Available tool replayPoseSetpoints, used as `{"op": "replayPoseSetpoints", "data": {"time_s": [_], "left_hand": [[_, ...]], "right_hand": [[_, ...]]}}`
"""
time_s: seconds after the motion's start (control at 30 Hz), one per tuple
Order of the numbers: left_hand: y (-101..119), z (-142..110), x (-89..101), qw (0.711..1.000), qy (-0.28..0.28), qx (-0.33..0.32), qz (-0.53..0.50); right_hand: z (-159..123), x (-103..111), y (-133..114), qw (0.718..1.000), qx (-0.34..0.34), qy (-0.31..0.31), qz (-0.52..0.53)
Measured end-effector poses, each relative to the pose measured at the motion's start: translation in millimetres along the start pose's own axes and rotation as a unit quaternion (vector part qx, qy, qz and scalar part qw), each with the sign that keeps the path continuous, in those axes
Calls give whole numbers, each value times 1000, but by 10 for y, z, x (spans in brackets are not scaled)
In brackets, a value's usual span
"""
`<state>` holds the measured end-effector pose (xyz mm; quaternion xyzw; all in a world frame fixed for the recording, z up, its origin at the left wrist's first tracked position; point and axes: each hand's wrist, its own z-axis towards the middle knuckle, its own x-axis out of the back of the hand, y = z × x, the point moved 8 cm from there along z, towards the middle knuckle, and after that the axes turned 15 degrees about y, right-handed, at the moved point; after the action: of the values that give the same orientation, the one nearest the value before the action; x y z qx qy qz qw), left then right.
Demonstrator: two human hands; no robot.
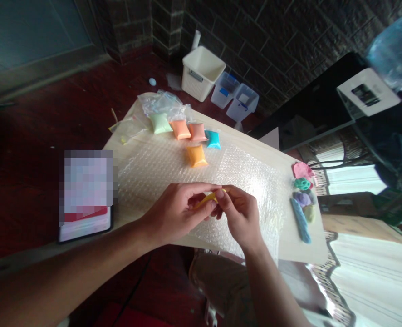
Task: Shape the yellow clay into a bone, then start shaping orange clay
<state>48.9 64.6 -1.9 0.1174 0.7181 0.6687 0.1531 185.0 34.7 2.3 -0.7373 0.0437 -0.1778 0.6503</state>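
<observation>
So the yellow strip of soft, clay-like stuff (206,199) is slim and bright, with a smooth-looking side where it peeks out; fingers cover a good bit of it, so I can't make out its full shape. It's up between the two hands, over the near part of the bubble wrap. Left hand (180,210) has it pinched between thumb and curled fingers, and the right hand (242,212) is closed in on the other end with thumb and fingertips.

The clear bubble wrap sheet (252,177) covers most of a pale, wood-look table (289,247). Farther back sit shiny pillow-shaped packets: a light green one (160,123), two orange-pink ones (180,129), a turquoise one (213,139), and a yellow-orange one (197,156) nearest the hands. Over at the right end there's a knobbly blue roll (301,221) beside some pink, green and purple lumps (302,198). Dark red floor (85,104), dark brick wall (282,41), cream plastic bin (201,75) behind the table.

As for direction, the strip's long axis slants, running from the left palm up and rightward to the right fingertips.
</observation>
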Motion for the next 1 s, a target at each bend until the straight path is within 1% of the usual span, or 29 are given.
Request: {"op": "replayPoseSetpoints", "data": {"time_s": [0.1, 0.17, 0.4, 0.63, 0.73, 0.83, 0.9, 1.0], "left_hand": [[18, -6, -5, 1000, -7, -9, 11], [3, -5, -6, 1000, -7, -7, 12], [-76, -2, -13, 1000, -4, 3, -3], [-74, -15, -7, 999, -9, 7, 40], [-117, -5, -4, 999, 0, 32, -6], [-150, 25, -3, 992, 12, 90, -91], [-136, 46, -9, 983, 13, 122, -136], [-95, 66, -18, 974, 6, 145, -172]], "right_hand": [[-18, 19, -37, 996, 45, 16, -69], [-27, 25, -41, 994, 58, 18, -93], [-37, 19, -10, 998, 49, -9, -44], [-44, 14, -31, 995, 57, 12, -81], [-33, 10, -28, 998, 45, 4, -46], [-5, 59, -14, 999, 18, 14, 50], [8, 86, -25, 995, 17, 17, 94], [1, 62, -70, 994, 33, -7, 101]]}}
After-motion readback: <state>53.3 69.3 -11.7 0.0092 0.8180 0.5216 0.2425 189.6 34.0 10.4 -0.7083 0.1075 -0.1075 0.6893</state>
